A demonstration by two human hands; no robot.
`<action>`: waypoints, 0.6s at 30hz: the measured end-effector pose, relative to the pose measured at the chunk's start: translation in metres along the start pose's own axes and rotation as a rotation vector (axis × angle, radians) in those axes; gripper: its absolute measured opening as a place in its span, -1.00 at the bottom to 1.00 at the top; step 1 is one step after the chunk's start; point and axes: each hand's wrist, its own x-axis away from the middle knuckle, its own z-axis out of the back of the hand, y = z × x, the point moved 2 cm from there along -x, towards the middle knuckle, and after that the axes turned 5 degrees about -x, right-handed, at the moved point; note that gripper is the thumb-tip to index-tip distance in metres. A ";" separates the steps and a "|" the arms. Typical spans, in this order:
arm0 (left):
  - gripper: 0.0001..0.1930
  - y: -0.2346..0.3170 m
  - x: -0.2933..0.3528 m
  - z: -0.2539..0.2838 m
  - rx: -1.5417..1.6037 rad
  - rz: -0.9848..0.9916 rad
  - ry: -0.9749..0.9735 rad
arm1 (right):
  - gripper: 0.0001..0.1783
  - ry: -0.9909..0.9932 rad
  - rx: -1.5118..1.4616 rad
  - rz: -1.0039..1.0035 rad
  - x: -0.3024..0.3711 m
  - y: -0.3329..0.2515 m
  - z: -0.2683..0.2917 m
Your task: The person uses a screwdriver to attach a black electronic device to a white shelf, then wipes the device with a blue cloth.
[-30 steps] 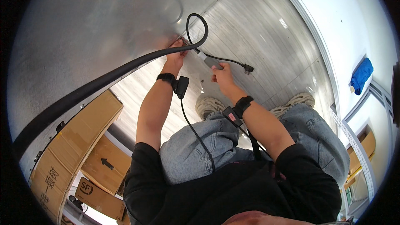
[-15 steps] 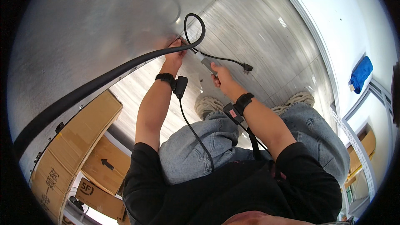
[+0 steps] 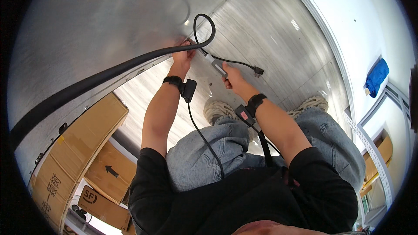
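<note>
The right hand (image 3: 235, 78) is wrapped around the rear of a grey hand tool (image 3: 219, 66), with the thumb lying along its handle and the other fingers curled below it. Compared with 1 second ago, the handle is turned a little, so that its rear end points more toward the person, and the thumb lies further along its side. Between 0.5 seconds ago and now, the change is only small. The tool is outside the metal cabinet (image 3: 109, 21), just beside its edge on the floor side, and its light front end points to this edge. The left hand (image 3: 186, 54) stays at the same edge of the cabinet, next to the front of the tool. Its fingers are partly covered by the black cable (image 3: 109, 69), so I cannot tell if they pinch something or only rest there. For the work, I judge that this means a small correction of the right grip, while the left hand keeps its place at the cabinet. If the tip of the tool touches the cabinet, I cannot see, because the cable and the left hand are near it. The cable runs across the cabinet's face, makes 1 loop by its edge, and its black plug (image 3: 258, 71) lies on the floor (image 3: 261, 30), away from the cabinet.
</note>
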 end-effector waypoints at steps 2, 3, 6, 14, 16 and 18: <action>-0.93 0.000 0.000 0.000 -0.024 -0.016 -0.029 | -0.54 0.043 0.205 0.198 0.001 0.005 -0.009; -0.93 0.000 0.000 0.001 -0.038 -0.023 -0.040 | -0.54 0.106 0.310 0.343 -0.006 0.010 -0.008; -0.93 -0.001 -0.004 0.003 -0.041 0.003 -0.008 | -0.52 0.164 0.456 0.487 -0.022 0.019 -0.005; -0.93 -0.005 -0.011 0.011 -0.038 0.040 -0.090 | -0.51 0.141 0.837 0.510 0.005 -0.007 -0.006; -0.93 -0.004 -0.009 0.010 -0.061 0.045 -0.130 | -0.51 0.165 0.921 0.565 0.008 -0.007 -0.005; -0.92 -0.003 -0.008 0.009 -0.081 0.040 -0.158 | -0.51 0.160 0.956 0.548 0.008 -0.005 -0.005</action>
